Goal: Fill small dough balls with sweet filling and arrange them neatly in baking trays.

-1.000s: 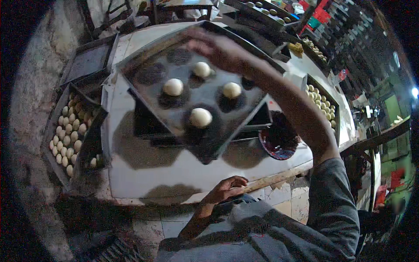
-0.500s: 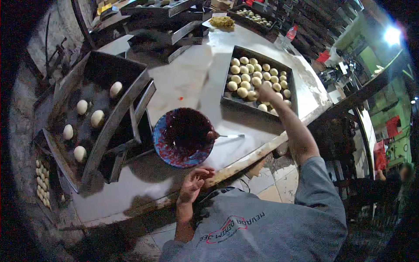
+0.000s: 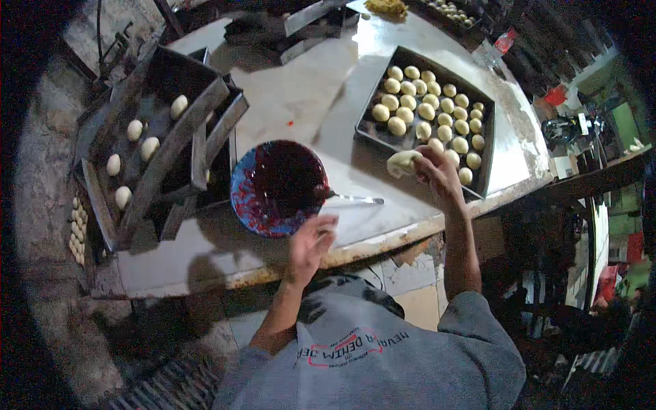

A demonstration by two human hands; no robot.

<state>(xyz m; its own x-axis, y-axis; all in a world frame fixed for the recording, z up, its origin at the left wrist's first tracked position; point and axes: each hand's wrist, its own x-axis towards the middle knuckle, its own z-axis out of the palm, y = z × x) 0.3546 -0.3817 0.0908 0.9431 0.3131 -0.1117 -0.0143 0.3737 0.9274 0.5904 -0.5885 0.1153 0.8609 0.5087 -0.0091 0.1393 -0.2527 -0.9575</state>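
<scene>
My right hand pinches a soft, pale dough ball that looks stretched, just above the near left side of a dark metal tray. Rows of round dough balls sit in that tray. My left hand is empty, its fingers loosely bent and apart, beside the near right rim of a blue bowl. Dark red filling coats the inside of the bowl. A utensil with a metal handle leans out over its right edge, its other end in the filling.
At the left, a deep metal tray holds several spaced dough balls, resting on other stacked trays. More trays stand at the back, near a yellowish heap. The pale worktop ends in a worn front edge.
My right hand has lifted a dough ball from the tray and drawn it toward me and the bowl. My left hand has stayed by the bowl. The whole view has shifted.
</scene>
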